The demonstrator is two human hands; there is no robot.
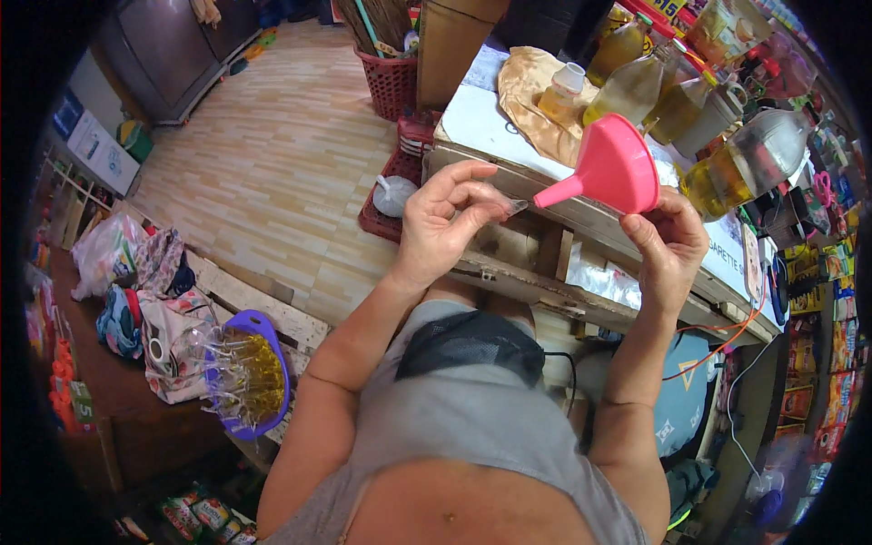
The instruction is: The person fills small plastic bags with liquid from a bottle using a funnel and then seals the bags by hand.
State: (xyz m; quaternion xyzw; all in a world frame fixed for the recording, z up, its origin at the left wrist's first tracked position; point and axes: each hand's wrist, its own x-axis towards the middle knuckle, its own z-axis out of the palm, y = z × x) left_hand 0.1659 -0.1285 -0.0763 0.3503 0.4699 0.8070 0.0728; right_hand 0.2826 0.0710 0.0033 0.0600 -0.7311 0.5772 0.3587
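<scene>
My right hand (670, 243) grips a pink plastic funnel (610, 169) by its rim, the spout pointing left toward my other hand. My left hand (447, 218) pinches a small clear plastic bag (514, 208) between thumb and fingers, right at the tip of the spout. Both hands are raised in front of a wooden counter (536, 195). On the counter behind the funnel stand several bottles of yellow oil (630, 89) and a large clear jug of oil (750, 156).
A purple basin (270, 329) holding several small tied bags of oil sits on a low wooden bench at the left. Red baskets (391, 84) stand on the tiled floor beside the counter. Bags of cloth (156, 300) lie at left, shelves of packaged goods at right.
</scene>
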